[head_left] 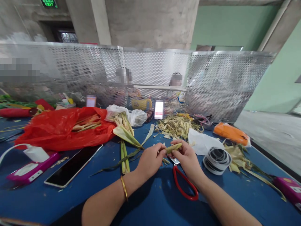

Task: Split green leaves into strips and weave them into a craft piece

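Note:
Between my two hands, above the middle of the blue table, is a rolled or folded strip of pale green-brown husk (pixel 173 148). The fingers of my left hand (pixel 151 158) pinch its left end. My right hand (pixel 185 157) grips the other end, thumb on the near side. Red-handled scissors (pixel 185 185) lie under and beside my right hand, their blades mostly hidden. Left of my hands are green husk stalks (pixel 124 157) and a broad pale leaf (pixel 127 137).
A red plastic bag (pixel 61 128) holds husks, with a phone (pixel 75 166) and a purple power strip (pixel 33 169) before it. Husk scraps (pixel 178 125) are piled behind my hands. A ribbon roll (pixel 216 160) and an orange packet (pixel 231 134) lie right. A perforated metal screen (pixel 155 62) stands behind.

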Demonstrator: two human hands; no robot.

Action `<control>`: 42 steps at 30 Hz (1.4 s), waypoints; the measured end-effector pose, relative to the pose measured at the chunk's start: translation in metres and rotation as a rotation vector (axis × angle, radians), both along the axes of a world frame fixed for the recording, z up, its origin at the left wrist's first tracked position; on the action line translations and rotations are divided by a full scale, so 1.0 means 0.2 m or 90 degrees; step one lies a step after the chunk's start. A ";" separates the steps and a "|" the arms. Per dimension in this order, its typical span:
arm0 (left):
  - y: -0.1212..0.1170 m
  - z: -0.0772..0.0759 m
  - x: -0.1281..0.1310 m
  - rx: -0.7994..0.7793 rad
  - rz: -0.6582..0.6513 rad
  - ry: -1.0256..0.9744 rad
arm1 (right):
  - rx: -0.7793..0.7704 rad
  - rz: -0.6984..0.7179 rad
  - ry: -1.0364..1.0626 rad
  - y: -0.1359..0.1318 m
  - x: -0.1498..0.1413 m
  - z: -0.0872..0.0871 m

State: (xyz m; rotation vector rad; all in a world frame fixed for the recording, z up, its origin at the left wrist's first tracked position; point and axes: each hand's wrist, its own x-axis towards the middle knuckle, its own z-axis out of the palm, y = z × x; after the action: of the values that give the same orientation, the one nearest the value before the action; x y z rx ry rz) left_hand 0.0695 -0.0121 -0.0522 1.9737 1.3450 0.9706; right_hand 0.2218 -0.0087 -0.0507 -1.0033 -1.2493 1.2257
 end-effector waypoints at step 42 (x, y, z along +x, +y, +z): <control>0.02 0.01 0.00 -0.450 -0.043 -0.500 | 0.724 -0.215 -0.738 -0.02 0.13 0.04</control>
State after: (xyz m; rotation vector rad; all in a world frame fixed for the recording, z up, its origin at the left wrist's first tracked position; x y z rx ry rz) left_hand 0.0698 -0.0088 -0.0501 0.9436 0.9544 0.9174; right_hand 0.2469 -0.0130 -0.0421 -0.9158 -2.1076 -0.5483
